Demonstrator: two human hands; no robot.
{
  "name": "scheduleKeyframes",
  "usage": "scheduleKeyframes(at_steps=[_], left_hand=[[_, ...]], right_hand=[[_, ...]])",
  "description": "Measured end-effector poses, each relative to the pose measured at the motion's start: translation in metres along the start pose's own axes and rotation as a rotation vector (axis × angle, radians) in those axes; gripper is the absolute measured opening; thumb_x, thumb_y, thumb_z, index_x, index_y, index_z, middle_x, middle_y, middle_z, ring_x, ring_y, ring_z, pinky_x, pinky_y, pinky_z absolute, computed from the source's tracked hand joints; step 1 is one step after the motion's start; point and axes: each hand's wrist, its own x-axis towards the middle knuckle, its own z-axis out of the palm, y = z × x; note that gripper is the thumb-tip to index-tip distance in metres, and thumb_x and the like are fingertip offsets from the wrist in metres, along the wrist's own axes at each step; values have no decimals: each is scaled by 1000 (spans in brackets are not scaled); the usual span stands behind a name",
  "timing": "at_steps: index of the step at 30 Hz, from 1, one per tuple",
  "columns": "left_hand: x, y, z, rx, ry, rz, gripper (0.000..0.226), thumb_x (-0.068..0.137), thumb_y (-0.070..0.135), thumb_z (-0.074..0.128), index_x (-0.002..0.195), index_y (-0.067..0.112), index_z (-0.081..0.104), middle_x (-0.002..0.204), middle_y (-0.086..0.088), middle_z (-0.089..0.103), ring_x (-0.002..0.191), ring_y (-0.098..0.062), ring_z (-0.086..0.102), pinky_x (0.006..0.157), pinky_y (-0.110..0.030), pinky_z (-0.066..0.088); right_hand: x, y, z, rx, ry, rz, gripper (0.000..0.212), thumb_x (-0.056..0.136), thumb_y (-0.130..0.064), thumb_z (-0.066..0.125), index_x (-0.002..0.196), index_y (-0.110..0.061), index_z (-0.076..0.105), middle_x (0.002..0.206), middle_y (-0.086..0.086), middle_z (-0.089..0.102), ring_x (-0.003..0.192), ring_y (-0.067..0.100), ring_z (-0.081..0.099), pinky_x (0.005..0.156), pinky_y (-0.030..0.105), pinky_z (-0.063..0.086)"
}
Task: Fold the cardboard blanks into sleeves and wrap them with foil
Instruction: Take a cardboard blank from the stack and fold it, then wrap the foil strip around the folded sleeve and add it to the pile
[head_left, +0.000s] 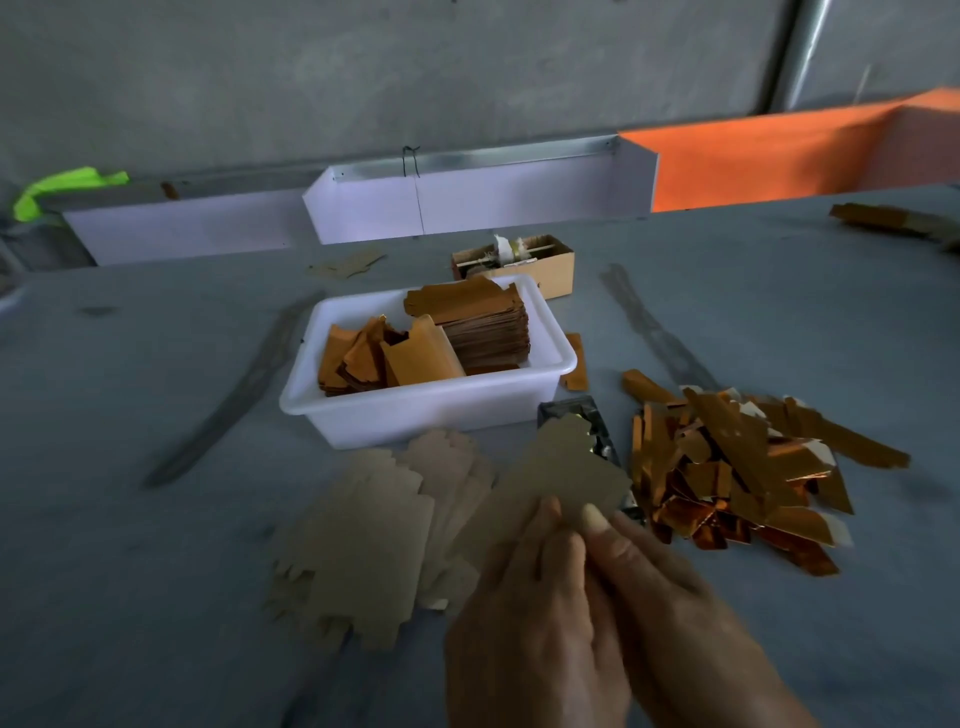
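Both hands hold one tan cardboard blank (563, 470) up above the table. My left hand (524, 613) pinches its lower edge, and my right hand (670, 587) pinches it beside the left with the thumb on top. Several flat blanks (363, 535) lie spread on the table to the left of my hands. A heap of shiny copper foil-wrapped sleeves (737, 467) lies to the right. A silvery foil piece (587, 415) shows behind the held blank, partly hidden by it.
A white plastic tub (415, 410) with a stack of orange-brown pieces stands behind the blanks. A small cardboard box (545, 260) sits farther back. White panels (467, 202) and an orange panel (769, 161) line the table's far edge. More cardboard pieces (883, 218) lie far right.
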Motion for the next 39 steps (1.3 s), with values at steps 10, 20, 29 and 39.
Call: scheduleKeyframes(at_steps=[10,20,29,39], left_hand=[[14,-42,-19,-745,-83,-592,25,74,42,75,91,23,70,88,10,73,84,-8,68,70,-19,50],[8,-35,1,-768,-198,-605,28,58,38,67,83,26,72,73,5,73,66,-6,67,58,-20,52],[1,-29,10,-642,-184,-574,6,84,23,65,82,18,68,70,-3,69,64,-13,65,59,-31,52],[1,-34,0,-710,-337,-401,17,94,25,57,84,16,69,65,2,62,61,-4,58,55,-20,43]], right_hand=[[12,3,-35,-44,-133,-19,29,68,-20,61,89,-32,76,99,5,73,92,21,69,68,32,58],[8,10,-35,-764,95,-211,13,85,-23,62,81,-34,67,67,-15,66,65,-3,60,58,15,45],[0,12,-19,-540,52,-287,43,66,-46,52,94,-12,55,68,9,67,59,27,67,54,32,56],[4,9,-27,-722,121,-192,29,73,-29,66,97,-20,54,72,4,69,63,14,68,54,22,52]])
